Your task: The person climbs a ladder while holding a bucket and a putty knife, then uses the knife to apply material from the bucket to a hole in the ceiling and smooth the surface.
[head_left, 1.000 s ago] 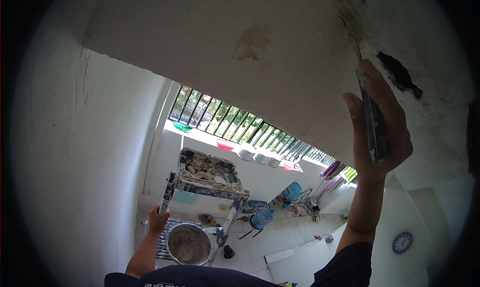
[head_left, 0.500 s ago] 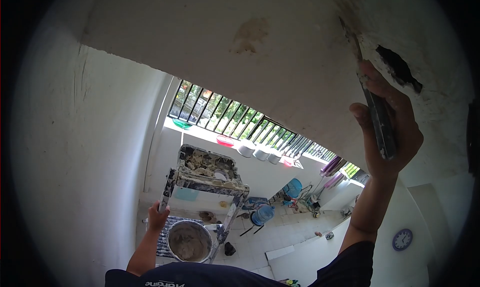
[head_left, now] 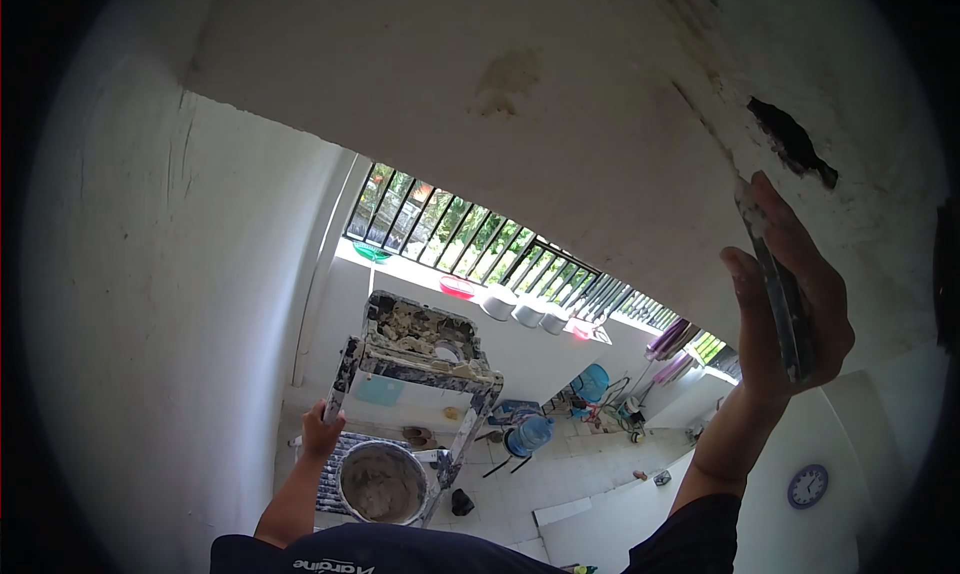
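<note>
My right hand [head_left: 795,304] is closed around the dark handle of a putty knife [head_left: 782,299], its blade end near the crack along the ceiling edge. Left of a dark jagged hole [head_left: 793,142], the surface is rough and patched. My left hand [head_left: 320,432] grips the plaster-smeared side rail of a ladder [head_left: 343,379]. On the ladder's top, a tray [head_left: 422,326] holds lumpy plaster. Below it stands a bucket [head_left: 382,482] of grey wet mix.
A barred window [head_left: 480,236] has several bowls and pots on its sill. On the tiled floor are a blue water bottle [head_left: 528,434] and shoes [head_left: 418,436]. A round clock [head_left: 808,486] hangs at the lower right. A brown stain [head_left: 508,82] marks the ceiling.
My right hand and the putty knife have moved down and slightly right, away from the upper part of the crack. My left hand keeps its hold on the ladder.
</note>
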Demonstrator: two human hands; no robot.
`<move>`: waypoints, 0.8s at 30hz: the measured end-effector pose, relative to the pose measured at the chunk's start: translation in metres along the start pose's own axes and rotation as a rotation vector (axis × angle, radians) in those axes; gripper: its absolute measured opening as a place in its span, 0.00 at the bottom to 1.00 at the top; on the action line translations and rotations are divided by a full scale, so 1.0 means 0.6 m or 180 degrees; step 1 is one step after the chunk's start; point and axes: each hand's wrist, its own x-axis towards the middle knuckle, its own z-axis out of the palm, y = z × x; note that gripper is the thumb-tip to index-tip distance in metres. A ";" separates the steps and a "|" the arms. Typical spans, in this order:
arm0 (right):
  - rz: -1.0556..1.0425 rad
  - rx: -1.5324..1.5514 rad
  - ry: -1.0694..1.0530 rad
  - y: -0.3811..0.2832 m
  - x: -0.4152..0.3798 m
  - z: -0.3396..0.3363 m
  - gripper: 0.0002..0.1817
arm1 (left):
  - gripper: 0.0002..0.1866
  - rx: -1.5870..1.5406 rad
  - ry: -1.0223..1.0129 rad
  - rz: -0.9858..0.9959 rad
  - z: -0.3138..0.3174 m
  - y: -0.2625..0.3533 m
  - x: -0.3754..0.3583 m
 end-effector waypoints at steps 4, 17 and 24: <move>-0.0211 -0.0221 -0.0036 0.009 0.045 -0.024 0.16 | 0.15 0.0015 -0.0011 -0.0036 -0.003 0.009 -0.003; -0.0825 -0.0890 -0.0507 0.053 0.199 -0.014 0.16 | 0.17 0.0008 0.0044 -0.0155 -0.005 0.017 -0.002; -0.0799 -0.0929 -0.0443 0.048 0.202 -0.008 0.16 | 0.17 -0.0004 0.0045 -0.0206 -0.005 0.017 -0.003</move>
